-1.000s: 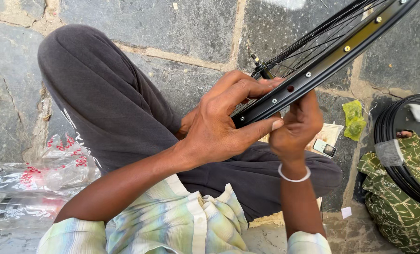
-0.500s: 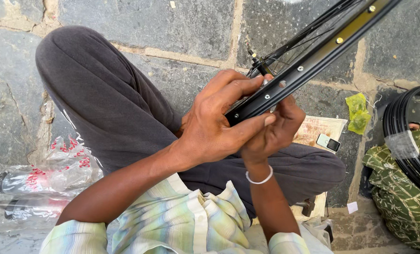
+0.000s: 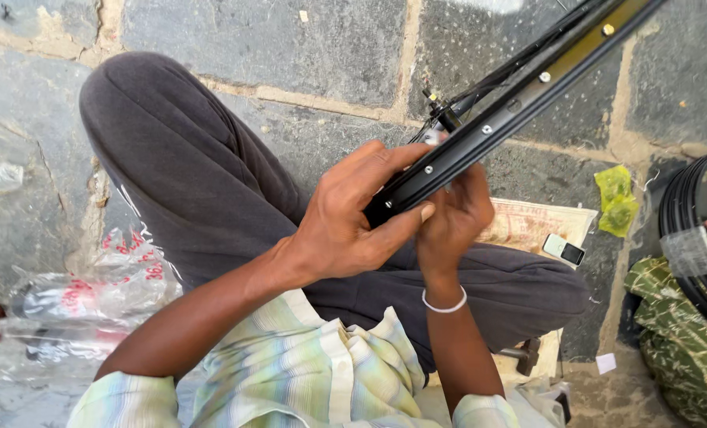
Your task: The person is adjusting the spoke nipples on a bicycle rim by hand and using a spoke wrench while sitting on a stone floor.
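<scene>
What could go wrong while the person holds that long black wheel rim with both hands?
The black metal wheel rim rests only in the left hand and right hand, and most of it sticks out past them, so it might tip or slip. The thin black spokes run close to the fingers and could perhaps poke or pinch them. The small dark phone-like gadget lies on paper just below, so a dropped rim might hit it.

Wheel rim (image 3: 512, 111) runs off top edge, I see short stretch only. Right hand (image 3: 456, 218) fingertips hidden behind rim. Black tyre (image 3: 690, 238) cut by right edge. Small item (image 3: 563, 250) on paper unidentifiable.
</scene>
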